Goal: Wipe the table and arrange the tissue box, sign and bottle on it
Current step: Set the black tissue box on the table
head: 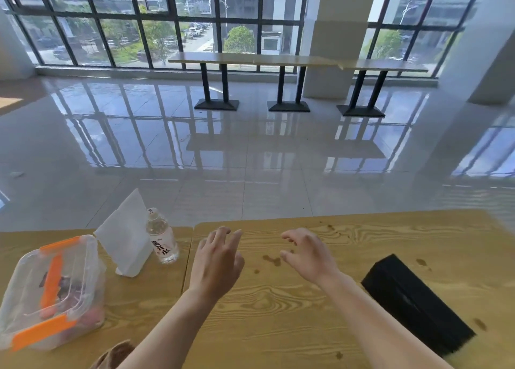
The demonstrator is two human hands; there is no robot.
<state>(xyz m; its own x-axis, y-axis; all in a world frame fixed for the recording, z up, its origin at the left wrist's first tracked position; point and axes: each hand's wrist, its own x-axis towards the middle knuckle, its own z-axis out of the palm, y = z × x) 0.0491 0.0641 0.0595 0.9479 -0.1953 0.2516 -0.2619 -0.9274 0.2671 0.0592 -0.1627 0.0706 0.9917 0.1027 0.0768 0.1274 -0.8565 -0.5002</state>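
Two empty hands; container (53, 290) left.

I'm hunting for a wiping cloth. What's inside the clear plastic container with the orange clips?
Through the container walls, something dark and something reddish-pink show, blurred by the plastic. I cannot tell what they are, or whether either is a cloth. The orange handle and lid clips cover part of the contents.

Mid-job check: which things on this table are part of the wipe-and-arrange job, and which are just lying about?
Belongs to the job:
- wooden table, with dark spots to wipe
- black tissue box
- white sign
- water bottle

Just lying about:
- clear container with orange clips
- far tables by the window

Both hands, left hand and right hand, are open and empty; no cloth shows.
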